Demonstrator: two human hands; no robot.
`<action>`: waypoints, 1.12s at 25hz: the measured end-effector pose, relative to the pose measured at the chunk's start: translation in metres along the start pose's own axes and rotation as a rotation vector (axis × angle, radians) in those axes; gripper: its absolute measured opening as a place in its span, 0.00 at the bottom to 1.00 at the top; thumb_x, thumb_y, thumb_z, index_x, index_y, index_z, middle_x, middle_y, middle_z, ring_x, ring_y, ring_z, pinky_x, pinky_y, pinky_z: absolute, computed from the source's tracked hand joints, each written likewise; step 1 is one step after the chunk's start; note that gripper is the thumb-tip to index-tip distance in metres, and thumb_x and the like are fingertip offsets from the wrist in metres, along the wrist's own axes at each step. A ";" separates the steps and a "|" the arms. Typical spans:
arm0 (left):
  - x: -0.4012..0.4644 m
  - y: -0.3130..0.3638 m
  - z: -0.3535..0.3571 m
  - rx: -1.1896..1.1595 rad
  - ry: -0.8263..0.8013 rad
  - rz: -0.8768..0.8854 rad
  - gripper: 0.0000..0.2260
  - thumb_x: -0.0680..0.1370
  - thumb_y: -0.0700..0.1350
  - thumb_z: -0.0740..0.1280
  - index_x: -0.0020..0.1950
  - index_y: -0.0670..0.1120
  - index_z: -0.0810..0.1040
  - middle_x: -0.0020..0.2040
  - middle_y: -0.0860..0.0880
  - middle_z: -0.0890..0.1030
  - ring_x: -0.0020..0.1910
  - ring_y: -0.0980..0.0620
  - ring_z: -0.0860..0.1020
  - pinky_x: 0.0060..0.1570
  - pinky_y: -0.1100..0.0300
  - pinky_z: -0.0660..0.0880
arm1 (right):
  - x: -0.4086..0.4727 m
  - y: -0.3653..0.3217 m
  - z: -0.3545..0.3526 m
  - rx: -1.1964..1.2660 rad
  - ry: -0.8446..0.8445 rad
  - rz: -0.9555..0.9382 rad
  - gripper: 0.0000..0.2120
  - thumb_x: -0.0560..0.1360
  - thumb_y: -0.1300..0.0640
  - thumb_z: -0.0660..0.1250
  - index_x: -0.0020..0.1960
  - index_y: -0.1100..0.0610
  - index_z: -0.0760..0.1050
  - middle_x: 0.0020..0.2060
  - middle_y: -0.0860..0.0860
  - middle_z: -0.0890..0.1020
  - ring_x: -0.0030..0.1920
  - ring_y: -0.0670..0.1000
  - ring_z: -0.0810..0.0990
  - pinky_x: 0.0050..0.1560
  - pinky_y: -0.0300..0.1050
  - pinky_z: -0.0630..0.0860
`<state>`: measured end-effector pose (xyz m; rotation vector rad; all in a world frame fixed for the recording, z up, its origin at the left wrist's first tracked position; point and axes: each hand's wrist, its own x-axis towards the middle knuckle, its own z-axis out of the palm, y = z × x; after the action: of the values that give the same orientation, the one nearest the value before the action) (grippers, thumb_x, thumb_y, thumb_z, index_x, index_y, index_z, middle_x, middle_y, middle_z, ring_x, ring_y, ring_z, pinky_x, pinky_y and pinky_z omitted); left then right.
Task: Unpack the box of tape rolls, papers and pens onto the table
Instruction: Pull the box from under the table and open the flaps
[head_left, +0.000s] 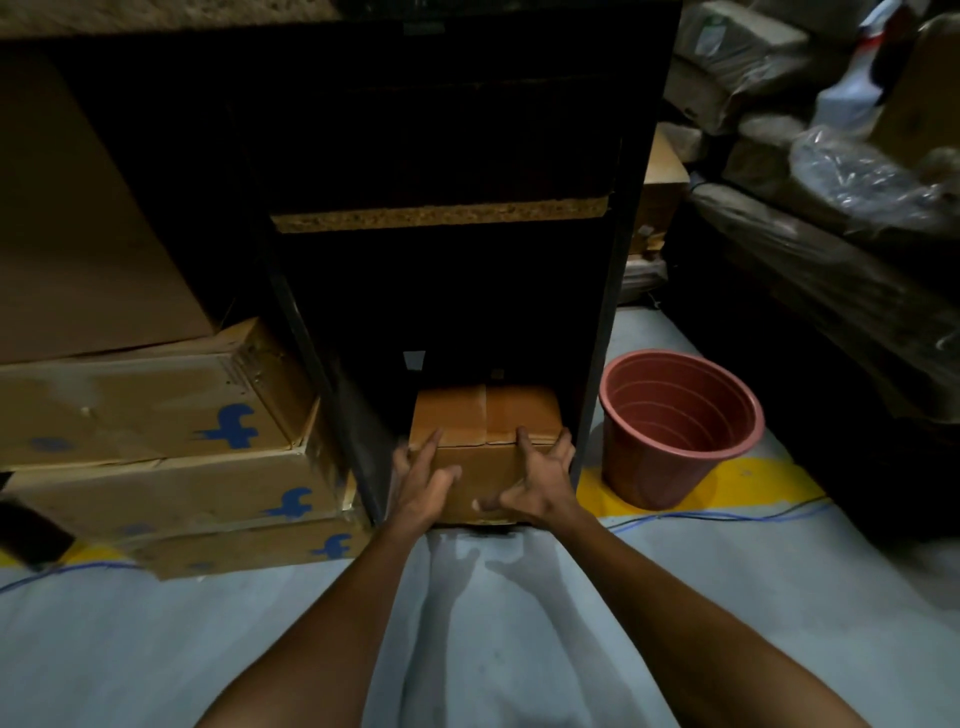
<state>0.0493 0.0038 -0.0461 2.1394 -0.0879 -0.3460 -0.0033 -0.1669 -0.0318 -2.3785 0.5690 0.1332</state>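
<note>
A small brown cardboard box (485, 418), its top flaps closed, sits on the floor in the bottom bay of a dark metal shelf unit (605, 291). My left hand (423, 480) grips the box's near left corner, fingers spread over the top edge and side. My right hand (537, 480) grips the near right corner in the same way, thumb on the front face. Both forearms reach forward from the bottom of the view. The box's contents are hidden, and no tape rolls, papers or pens show.
A stack of flat cardboard boxes with blue logos (156, 447) lies left of the shelf. A reddish plastic bucket (675, 426) stands on the floor to the right. Plastic-wrapped bundles (831, 171) fill the right side. A blue cable (727, 515) and yellow floor marking (769, 483) cross the grey floor.
</note>
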 end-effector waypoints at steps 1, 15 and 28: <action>-0.001 0.001 -0.001 -0.026 0.008 -0.008 0.35 0.63 0.64 0.62 0.72 0.69 0.63 0.72 0.53 0.57 0.69 0.42 0.65 0.68 0.42 0.67 | -0.002 -0.003 -0.003 0.013 -0.025 0.017 0.65 0.56 0.34 0.81 0.80 0.47 0.47 0.75 0.60 0.30 0.77 0.64 0.32 0.78 0.57 0.51; -0.078 -0.010 0.004 -0.117 0.290 -0.042 0.13 0.77 0.56 0.68 0.54 0.50 0.71 0.57 0.46 0.68 0.56 0.43 0.73 0.48 0.57 0.69 | -0.078 0.028 -0.004 0.170 0.203 0.045 0.26 0.76 0.30 0.57 0.63 0.47 0.73 0.66 0.60 0.65 0.69 0.63 0.63 0.67 0.56 0.69; -0.079 -0.003 0.006 -0.177 0.172 -0.182 0.25 0.76 0.49 0.71 0.71 0.44 0.70 0.63 0.42 0.78 0.62 0.40 0.76 0.59 0.51 0.73 | -0.060 0.041 0.018 0.163 0.110 0.074 0.29 0.80 0.46 0.60 0.79 0.45 0.55 0.73 0.66 0.64 0.74 0.67 0.58 0.71 0.59 0.65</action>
<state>-0.0280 0.0156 -0.0353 1.9962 0.2295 -0.2628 -0.0743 -0.1614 -0.0552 -2.2169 0.6935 -0.0111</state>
